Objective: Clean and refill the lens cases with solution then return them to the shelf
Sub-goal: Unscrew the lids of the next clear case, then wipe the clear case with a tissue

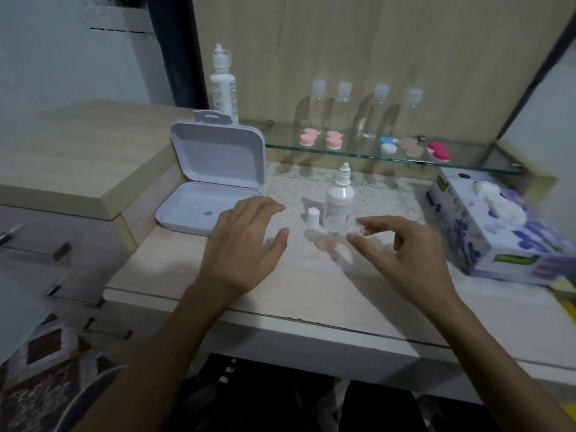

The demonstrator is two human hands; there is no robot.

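Between my left hand [243, 241] and my right hand [402, 244] the desk top [280, 285] lies bare, wide enough for a hand to pass. Just beyond my right fingertips stand the small solution bottle [340, 201] and its white cap [313, 216]. The open white box [215, 179] blocks the way beyond my left fingers. The tissue box [495, 226] closes off my right side. The glass shelf [467, 159] overhangs the far edge.

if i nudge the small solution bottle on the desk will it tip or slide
The small solution bottle is tall and narrow with a thin nozzle, so it would probably tip rather than slide. Its cap stands beside it, so a fall may spill solution. It looks like light plastic, unlikely to break.
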